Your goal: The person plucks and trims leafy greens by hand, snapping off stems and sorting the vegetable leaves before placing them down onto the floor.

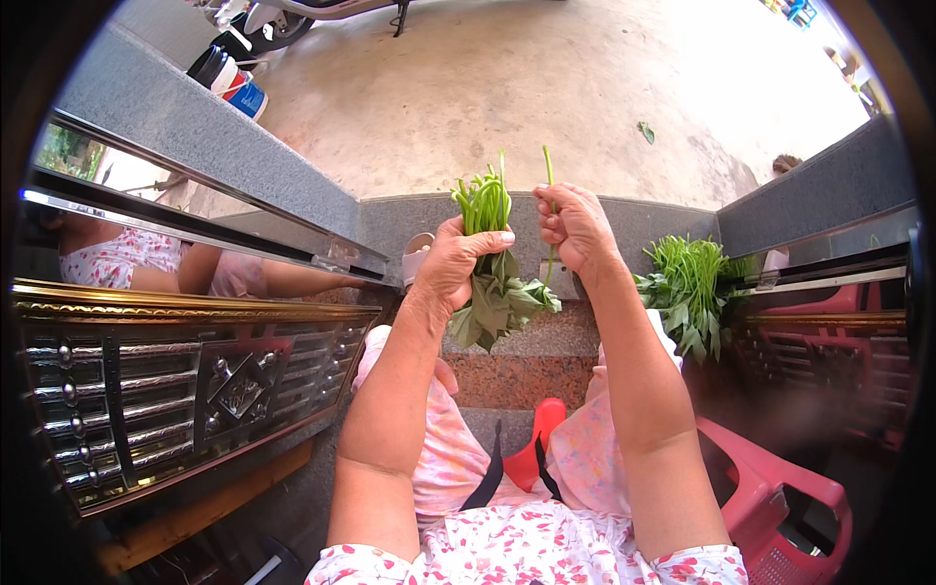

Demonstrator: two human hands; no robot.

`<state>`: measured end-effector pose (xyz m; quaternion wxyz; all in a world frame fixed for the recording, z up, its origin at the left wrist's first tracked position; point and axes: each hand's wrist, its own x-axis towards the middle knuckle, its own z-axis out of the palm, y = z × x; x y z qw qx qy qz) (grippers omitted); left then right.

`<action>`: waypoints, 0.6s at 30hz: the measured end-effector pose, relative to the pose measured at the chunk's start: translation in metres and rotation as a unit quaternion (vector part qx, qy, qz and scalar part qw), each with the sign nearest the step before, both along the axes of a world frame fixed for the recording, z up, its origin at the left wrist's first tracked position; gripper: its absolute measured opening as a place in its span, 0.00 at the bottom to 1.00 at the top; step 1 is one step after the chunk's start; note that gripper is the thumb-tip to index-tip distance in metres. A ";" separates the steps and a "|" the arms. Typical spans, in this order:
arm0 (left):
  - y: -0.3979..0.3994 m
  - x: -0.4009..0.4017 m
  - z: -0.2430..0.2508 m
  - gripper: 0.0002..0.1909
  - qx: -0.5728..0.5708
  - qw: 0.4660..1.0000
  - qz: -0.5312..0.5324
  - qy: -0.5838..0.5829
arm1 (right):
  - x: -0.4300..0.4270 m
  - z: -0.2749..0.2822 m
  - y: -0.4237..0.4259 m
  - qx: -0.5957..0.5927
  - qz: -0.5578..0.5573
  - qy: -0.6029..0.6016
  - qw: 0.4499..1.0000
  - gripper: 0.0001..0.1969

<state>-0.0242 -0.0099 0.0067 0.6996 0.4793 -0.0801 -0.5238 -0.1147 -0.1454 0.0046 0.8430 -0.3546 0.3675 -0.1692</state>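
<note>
My left hand (457,267) is closed around a bunch of leafy green vegetable stems (485,208), cut ends up and the leaves hanging below the fist. Beside it on the right, my right hand (574,227) pinches a single green stem (549,164) between thumb and fingers. This stem points upward, and its lower part runs down beside the hand towards leaves at the bunch's right edge; whether those leaves belong to it I cannot tell. A larger pile of the same greens (687,285) lies to the right, beyond my right forearm.
Metal door panels (197,395) stand on both sides. A stone threshold (651,219) crosses ahead. On the concrete floor beyond are a loose leaf (646,132), a bucket (245,96) and a parked scooter (322,9). A pink plastic chair (775,482) stands at lower right.
</note>
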 end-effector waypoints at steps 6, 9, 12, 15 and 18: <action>-0.004 -0.007 -0.003 0.10 0.015 0.999 -0.016 -0.043 | 0.003 -0.001 0.004 0.007 0.015 -0.023 1.000 0.06; -0.007 -0.013 0.000 0.12 0.038 0.996 -0.029 -0.071 | 0.004 -0.001 0.006 0.006 0.014 -0.040 0.999 0.08; -0.009 -0.015 0.002 0.13 0.041 0.995 -0.044 -0.084 | 0.004 -0.001 0.007 -0.009 0.009 -0.047 0.999 0.08; -0.009 -0.015 0.000 0.13 0.059 0.992 -0.052 -0.096 | 0.003 -0.001 0.006 -0.019 0.009 -0.046 0.999 0.06; -0.008 -0.014 0.001 0.12 0.071 0.991 -0.057 -0.097 | 0.002 0.002 0.006 -0.023 0.005 -0.041 0.999 0.05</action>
